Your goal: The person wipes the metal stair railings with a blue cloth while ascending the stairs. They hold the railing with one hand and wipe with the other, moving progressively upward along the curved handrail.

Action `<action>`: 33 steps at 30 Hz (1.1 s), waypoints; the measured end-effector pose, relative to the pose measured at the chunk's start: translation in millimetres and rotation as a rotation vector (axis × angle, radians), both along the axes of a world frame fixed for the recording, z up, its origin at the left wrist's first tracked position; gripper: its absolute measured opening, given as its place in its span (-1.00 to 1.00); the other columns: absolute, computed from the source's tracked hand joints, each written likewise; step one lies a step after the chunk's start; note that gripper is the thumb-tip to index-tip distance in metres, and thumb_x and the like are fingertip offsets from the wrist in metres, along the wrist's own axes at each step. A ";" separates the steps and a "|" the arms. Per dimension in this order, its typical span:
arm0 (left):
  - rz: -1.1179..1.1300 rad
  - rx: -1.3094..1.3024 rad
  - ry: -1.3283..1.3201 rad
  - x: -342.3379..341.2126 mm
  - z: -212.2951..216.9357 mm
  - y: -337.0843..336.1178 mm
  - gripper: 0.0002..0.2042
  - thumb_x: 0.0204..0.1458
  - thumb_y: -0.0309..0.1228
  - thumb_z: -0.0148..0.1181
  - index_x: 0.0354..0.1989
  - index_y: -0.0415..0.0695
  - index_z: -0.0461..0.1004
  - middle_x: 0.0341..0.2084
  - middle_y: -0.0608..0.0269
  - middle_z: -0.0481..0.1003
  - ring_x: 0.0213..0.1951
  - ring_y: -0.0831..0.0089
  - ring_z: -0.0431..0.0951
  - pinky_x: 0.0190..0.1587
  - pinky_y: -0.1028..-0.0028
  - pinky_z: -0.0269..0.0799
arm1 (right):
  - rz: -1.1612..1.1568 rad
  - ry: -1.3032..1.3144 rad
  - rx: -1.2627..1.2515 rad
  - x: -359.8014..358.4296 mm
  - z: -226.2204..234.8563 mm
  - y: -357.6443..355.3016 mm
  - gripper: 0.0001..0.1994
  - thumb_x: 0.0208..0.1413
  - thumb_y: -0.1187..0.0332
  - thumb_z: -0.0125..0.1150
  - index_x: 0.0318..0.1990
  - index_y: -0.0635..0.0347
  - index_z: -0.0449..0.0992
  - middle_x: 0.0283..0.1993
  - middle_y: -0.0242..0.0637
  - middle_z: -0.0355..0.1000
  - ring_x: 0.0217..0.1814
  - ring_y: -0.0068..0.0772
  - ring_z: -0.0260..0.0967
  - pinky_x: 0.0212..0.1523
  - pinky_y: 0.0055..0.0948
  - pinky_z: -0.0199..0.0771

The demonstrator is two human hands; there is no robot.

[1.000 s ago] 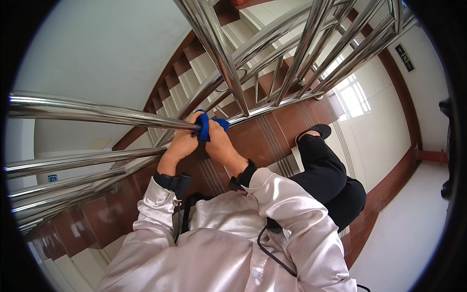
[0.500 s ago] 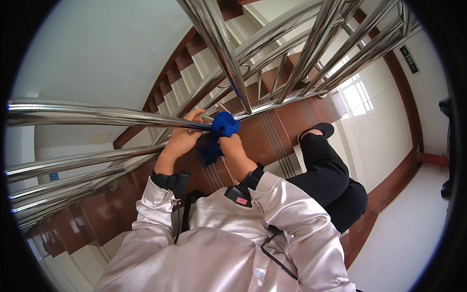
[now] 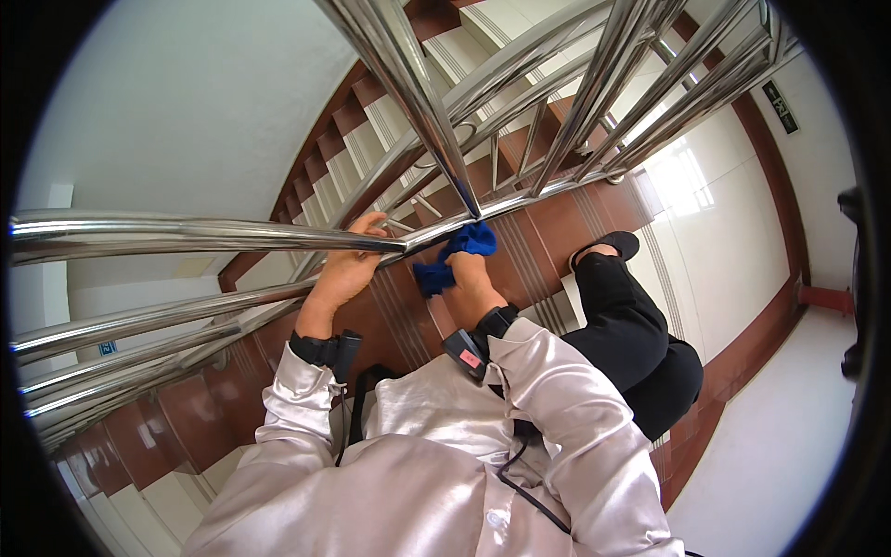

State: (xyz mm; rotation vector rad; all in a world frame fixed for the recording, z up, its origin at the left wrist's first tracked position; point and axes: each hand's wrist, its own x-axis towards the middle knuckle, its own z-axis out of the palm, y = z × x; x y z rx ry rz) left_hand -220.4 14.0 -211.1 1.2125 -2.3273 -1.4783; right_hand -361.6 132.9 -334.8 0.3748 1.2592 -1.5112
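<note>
My right hand point(image 3: 475, 280) grips a bunched blue cloth point(image 3: 471, 239). The cloth lies against the shiny bottom rail point(image 3: 520, 199) of the stair railing, just right of a post's foot, and part of it hangs out on the near side of my hand. With its fingers wrapped around, my left hand point(image 3: 347, 273) holds a polished metal post point(image 3: 186, 234) near its lower end. A black band with a small box sits on each wrist.
Further metal posts point(image 3: 594, 88) rise at the upper right. Brown and cream stairs point(image 3: 371, 121) run beyond the railing, with more steps point(image 3: 139, 436) at the lower left. My black-shod foot point(image 3: 620, 245) rests on a step at the right, near a pale landing point(image 3: 724, 260).
My right hand has moved right with the blue cloth, from the foot of the post in my left hand along the bottom rail. My left hand stays on that post.
</note>
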 end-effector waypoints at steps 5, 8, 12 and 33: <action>0.011 0.041 -0.055 0.7 3.4 7.4 -0.48 0.15 -0.60 0.13 0.32 -0.05 0.30 -0.05 0.22 0.50 0.07 0.44 0.48 0.16 0.46 0.36 | 0.107 -0.316 -0.168 8.3 33.5 -16.3 -0.80 0.07 0.59 0.04 -0.12 0.29 0.39 -0.20 -0.22 0.37 -0.21 -0.22 0.41 -0.12 -0.30 0.47; -0.001 0.039 -0.044 2.7 7.1 8.0 -0.50 0.16 -0.61 0.11 0.31 -0.07 0.30 -0.05 0.19 0.52 0.07 0.44 0.49 0.16 0.46 0.36 | 0.136 -0.287 -0.230 11.1 57.3 -3.7 -0.79 0.09 0.55 0.06 -0.10 0.27 0.43 -0.19 -0.20 0.40 -0.17 -0.23 0.42 -0.08 -0.30 0.46; -0.003 0.082 -0.013 6.7 7.9 6.4 -0.52 0.18 -0.62 0.09 0.30 -0.09 0.31 -0.06 0.22 0.52 0.06 0.47 0.49 0.16 0.47 0.36 | 0.331 -0.046 -0.234 18.0 84.0 -0.2 -0.73 0.07 0.52 0.09 -0.04 0.29 0.44 -0.13 -0.18 0.45 -0.10 -0.24 0.44 -0.05 -0.29 0.45; 0.198 -0.073 0.412 5.0 49.6 -6.1 -0.62 0.17 -0.68 0.11 0.18 -0.19 0.38 -0.09 0.26 0.50 0.05 0.49 0.49 0.21 0.47 0.36 | 0.932 1.350 -0.326 -13.5 65.1 -44.6 -0.65 -0.09 0.58 0.10 -0.11 0.06 0.56 -0.11 -0.08 0.56 0.05 0.13 0.46 0.00 -0.07 0.45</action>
